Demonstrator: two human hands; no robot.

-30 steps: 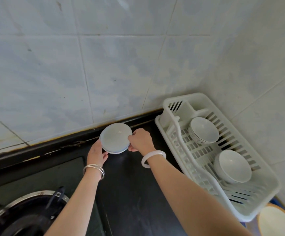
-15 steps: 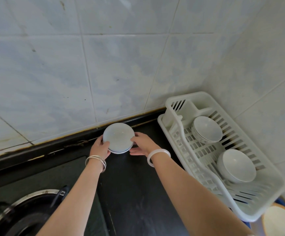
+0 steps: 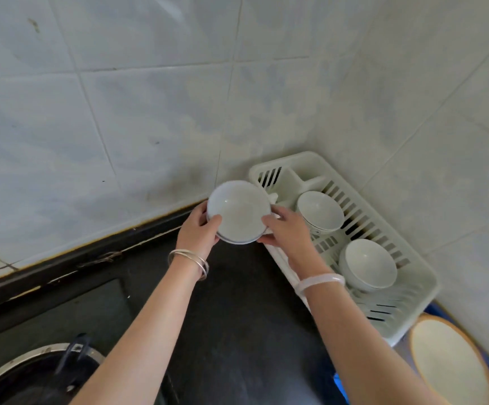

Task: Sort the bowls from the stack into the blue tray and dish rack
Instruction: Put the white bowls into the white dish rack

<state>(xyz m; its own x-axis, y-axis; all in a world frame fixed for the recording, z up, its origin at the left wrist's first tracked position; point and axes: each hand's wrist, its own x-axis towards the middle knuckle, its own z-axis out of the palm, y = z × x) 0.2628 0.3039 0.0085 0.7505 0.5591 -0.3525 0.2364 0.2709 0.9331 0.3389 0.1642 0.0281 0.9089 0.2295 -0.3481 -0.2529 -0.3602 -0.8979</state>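
Above the dark surface [image 3: 237,302], by the far left corner of the dish rack [image 3: 407,317]: the bowl stack [image 3: 238,211] is held up between both grips, mouths up. The left grip [image 3: 197,233] grasps the left rim with the thumb over the edge, and the right grip [image 3: 288,229] grasps the right rim. The rack lies directly right of the stack, so the right grip is nearer. Two bowls [image 3: 320,210] [image 3: 369,263] already sit in it. The blue tray [image 3: 440,311] is further right, past the rack's near end, and carries a plate [image 3: 448,358]. The bowls are round, with no long axis to align. Likely next: take off the top bowl and make a short move right.
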